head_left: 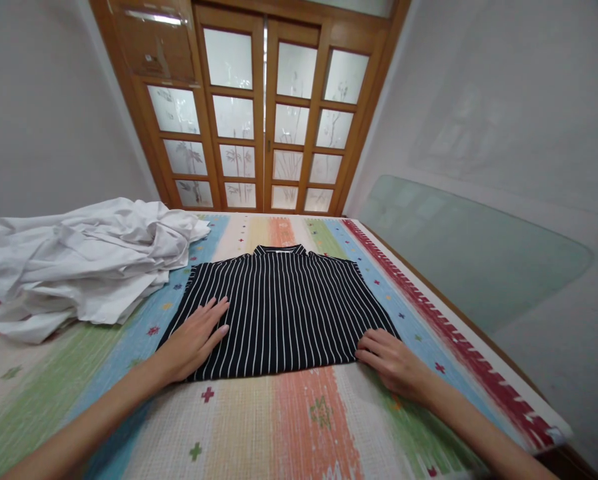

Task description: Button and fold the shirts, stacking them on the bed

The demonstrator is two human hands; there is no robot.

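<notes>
Head view, read as a clock face: pale walls rise on both sides, the left wall [39,100] at 10 o'clock and the right wall [503,80] at 2. Below them spreads the bench [243,427], reaching from 6 o'clock up past the middle of the dial and dressed in a cloth [299,413] with bands of blue, green, yellow, orange and cream, plus a dark red jagged border toward 4.

At 12 o'clock, beyond the bench's far edge, stand wooden doors [271,120] with frosted panes [292,70]; some panes carry plant drawings. A pale green panel [469,247] stands by the right wall at 3.

A black shirt [283,307] with white stripes lies flat on the cloth, from the centre down toward 6, its near edge almost straight. At 9 is a rumpled white pile [93,260], apart from the shirt, with a blue band between them.

The left hand [196,337], at 8, rests palm down on the shirt's near left part; its grip is spread, thumb apart, with hold of nothing. The right hand [391,363], between 4 and 5, has bent fingers on the shirt's near right corner; whether that grip pinches fabric, I cannot tell.

Smaller, the collar [281,251] sits at the shirt's own 12. Smallest are the cloth's motifs, among them a red cross [207,395] toward 7.
</notes>
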